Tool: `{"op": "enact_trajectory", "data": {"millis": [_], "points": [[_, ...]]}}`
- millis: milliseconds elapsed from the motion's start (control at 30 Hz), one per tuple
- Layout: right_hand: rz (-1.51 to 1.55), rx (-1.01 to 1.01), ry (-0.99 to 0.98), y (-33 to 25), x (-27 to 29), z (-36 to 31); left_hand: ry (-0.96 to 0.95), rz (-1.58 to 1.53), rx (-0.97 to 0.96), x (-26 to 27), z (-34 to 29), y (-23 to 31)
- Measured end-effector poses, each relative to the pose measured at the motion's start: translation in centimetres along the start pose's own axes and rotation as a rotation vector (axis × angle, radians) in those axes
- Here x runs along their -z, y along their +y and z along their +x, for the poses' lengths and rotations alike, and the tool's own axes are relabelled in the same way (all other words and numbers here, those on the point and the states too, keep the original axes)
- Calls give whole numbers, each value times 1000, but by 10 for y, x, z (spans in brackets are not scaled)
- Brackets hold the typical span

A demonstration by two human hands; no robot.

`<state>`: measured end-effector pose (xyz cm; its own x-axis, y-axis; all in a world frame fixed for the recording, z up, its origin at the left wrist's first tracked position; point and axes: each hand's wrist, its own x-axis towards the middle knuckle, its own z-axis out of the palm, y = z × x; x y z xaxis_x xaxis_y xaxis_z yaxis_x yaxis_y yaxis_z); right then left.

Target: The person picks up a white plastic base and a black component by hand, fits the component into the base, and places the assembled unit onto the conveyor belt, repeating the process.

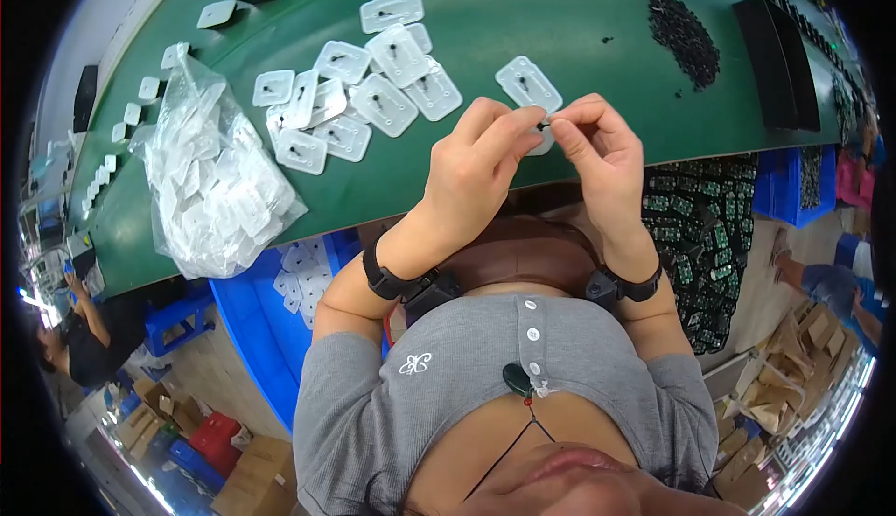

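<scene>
Both hands meet over the near edge of the green table. Between their fingertips is a small black part (543, 126), at a translucent white plastic plate (540, 146). My left hand (478, 163) is closed in a pinch on the plate, which its fingers partly cover. Thumb and forefinger of my right hand (599, 143) pinch the black part. Just beyond the fingers lies another white plate (516, 74) with a black piece across its middle. Farther left, several similar plates (385, 105) overlap in a loose heap, each showing a black piece.
A clear plastic bag (219, 189) full of white plates sits at the table's left edge. Small black parts (686, 40) are heaped at the far right, beside a black box (773, 63). Below the table are a blue bin (247, 311) and dark netting with green circuit boards (695, 245).
</scene>
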<state>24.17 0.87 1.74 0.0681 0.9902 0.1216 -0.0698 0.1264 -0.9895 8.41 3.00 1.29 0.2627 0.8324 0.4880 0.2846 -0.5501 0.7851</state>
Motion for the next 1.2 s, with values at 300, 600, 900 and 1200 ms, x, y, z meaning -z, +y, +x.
{"op": "enact_trajectory", "data": {"millis": [300,600,900,1200], "points": [[-272,100,10,4,9,-7,-81,-121,148,-14,-2,-3],[-416,142,66,-4,11,-8,-20,-734,589,-15,-6,4],[-419,85,-5,-1,6,-8,-26,-708,532,-16,-17,-2],[-718,440,102,10,7,-8,-28,-668,518,-11,-17,-4]]}}
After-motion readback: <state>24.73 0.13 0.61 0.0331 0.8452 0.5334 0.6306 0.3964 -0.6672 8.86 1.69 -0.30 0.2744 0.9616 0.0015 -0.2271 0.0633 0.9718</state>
